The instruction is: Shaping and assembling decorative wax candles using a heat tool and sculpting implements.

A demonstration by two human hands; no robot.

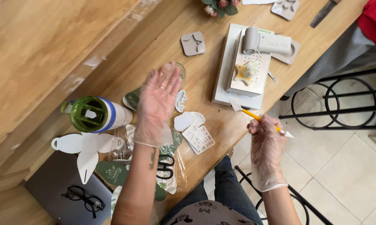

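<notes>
My left hand [156, 104] wears a clear glove and hovers flat with fingers apart above the wooden table [204, 79], holding nothing. Just beyond its fingertips stands a small clear cup [180, 71]. My right hand [266, 143], also gloved, grips a yellow modelling tool [258, 118] with white tips, held over the table's near edge. Ahead of it a star-shaped piece with a white lump [246, 71] rests on a perforated grey block [250, 77], which sits on a white slab [221, 89].
A green-lidded bottle [97, 113] lies at left beside white petal-shaped cutouts [86, 146]. Small white shapes and a mould sheet [194, 129], black scissors [166, 164], green tags in plastic, a grey star mould [193, 43], glasses on a laptop [83, 198], a grey roller [265, 41], black stools.
</notes>
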